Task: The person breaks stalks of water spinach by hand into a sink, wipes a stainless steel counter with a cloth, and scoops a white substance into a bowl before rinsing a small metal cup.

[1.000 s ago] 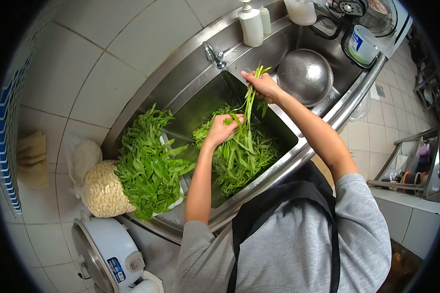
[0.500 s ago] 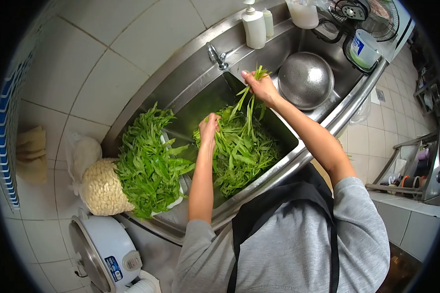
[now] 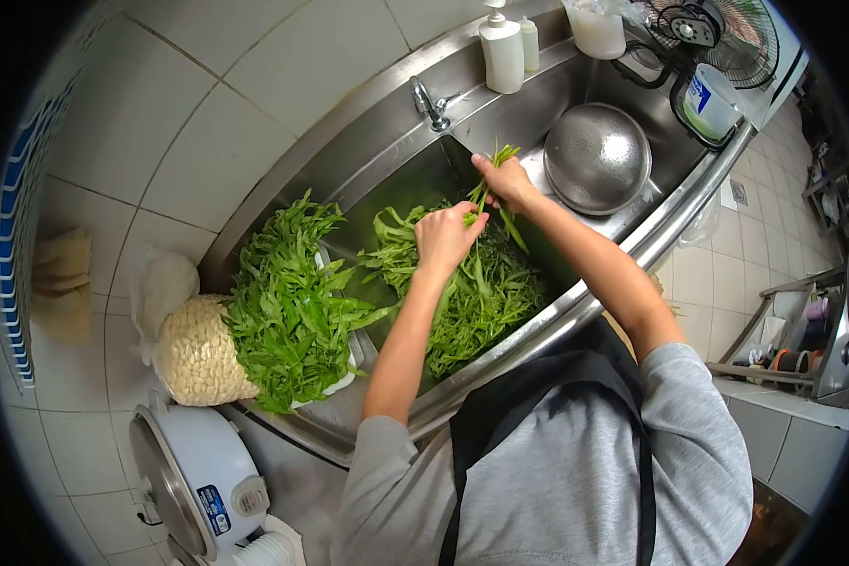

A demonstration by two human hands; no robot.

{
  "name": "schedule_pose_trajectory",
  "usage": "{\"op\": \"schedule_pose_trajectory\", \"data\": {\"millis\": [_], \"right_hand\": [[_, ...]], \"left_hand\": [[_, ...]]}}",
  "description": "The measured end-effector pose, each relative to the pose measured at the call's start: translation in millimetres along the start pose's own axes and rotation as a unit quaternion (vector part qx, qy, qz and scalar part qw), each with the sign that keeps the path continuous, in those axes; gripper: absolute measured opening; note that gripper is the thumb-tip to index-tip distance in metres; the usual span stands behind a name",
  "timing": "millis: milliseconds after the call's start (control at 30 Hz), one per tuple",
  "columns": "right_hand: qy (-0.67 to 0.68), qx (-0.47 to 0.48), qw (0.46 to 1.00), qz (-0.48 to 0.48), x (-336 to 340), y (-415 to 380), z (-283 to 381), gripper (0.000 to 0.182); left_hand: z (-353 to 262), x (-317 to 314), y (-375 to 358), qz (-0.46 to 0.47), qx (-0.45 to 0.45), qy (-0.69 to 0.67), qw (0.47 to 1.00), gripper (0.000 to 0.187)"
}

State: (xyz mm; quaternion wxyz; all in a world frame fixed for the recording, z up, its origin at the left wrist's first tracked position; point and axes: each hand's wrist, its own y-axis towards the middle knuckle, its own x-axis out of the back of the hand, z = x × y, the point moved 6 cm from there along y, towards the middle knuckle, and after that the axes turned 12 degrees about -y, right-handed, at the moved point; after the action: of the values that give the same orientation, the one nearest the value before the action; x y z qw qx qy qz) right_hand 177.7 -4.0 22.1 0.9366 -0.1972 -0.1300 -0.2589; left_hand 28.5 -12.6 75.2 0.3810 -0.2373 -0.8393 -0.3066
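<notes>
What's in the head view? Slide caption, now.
Left hand and right hand gripping green stems above leafy greens in a sink.

Your two arms, bare from the elbows down, both reaching forward, converging.
Item: your left forearm [image 3: 406, 340], extended forward and slanting inward.
Item: your left grip [image 3: 445, 238], back of the hand uppermost, fingers curled and closed.
Item: your right forearm [image 3: 590, 264], angled inward across your front, elbow bent.
Item: your right grip [image 3: 507, 183], fingers folded closed, thumb extended, just beyond the left.
</notes>
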Motion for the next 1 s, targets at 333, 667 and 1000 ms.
{"op": "schedule_pose_trajectory", "data": {"millis": [333,667,1000], "right_hand": [[0.065,0.06,0.982,0.167,-24.0,-21.0,12.5,0.047],[-0.025,0.1,0.995,-0.013,4.7,0.8,8.4,0.048],[0.17,-0.189,0.946,0.201,-4.1,12.7,-81.1,0.05]], "left_hand": [[46.9,-10.8,1.8,0.017,0.122,-0.217,0.968,0.021],[137.7,-22.3,-19.6,-0.075,0.327,-0.531,0.778,0.027],[193.3,9.0,-21.4,-0.194,0.371,-0.639,0.645,0.025]]}}
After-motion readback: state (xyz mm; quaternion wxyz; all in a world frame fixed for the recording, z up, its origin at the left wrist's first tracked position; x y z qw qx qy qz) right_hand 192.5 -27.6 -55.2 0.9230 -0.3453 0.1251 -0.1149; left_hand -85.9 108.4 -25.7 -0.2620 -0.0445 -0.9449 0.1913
